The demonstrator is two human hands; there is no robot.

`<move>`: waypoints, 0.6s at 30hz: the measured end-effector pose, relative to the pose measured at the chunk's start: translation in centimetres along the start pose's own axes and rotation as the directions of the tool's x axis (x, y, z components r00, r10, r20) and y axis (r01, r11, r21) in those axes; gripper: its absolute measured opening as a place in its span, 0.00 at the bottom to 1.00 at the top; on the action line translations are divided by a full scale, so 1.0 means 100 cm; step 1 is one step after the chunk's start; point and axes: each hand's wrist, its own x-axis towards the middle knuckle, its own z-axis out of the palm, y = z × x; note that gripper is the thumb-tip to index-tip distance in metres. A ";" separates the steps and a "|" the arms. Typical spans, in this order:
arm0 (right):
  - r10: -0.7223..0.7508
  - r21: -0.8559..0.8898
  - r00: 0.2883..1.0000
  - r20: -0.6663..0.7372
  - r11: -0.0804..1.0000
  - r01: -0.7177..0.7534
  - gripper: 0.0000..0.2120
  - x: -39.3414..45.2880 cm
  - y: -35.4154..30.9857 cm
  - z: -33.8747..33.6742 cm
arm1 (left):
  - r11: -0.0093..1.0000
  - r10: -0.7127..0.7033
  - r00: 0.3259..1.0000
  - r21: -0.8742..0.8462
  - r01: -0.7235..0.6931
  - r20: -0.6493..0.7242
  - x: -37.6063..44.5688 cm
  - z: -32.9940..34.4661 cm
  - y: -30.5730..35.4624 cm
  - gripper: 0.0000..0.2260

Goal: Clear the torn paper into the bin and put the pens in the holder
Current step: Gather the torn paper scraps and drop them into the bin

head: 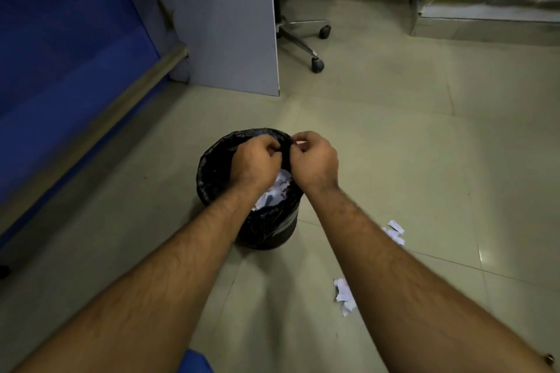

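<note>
While both hands worked above the black-lined bin [251,191], the left hand [253,160] and right hand [313,157] each had fingers curled; what either grip pinched could not be told, possibly a scrap or the liner's edge. Torn paper [277,191] lay inside the bin. Further scraps [344,297] rested on the floor near the bin's right side, with more [395,232] just beyond. No pens were visible. Recommendation: release directly over the bin's mouth, then gather the floor scraps.
</note>
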 end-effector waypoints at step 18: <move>0.223 -0.475 0.974 -0.040 0.853 -0.215 0.22 -0.044 0.290 -0.114 | 0.910 0.019 0.825 0.332 -0.248 0.565 -0.084 0.267 -0.001 0.21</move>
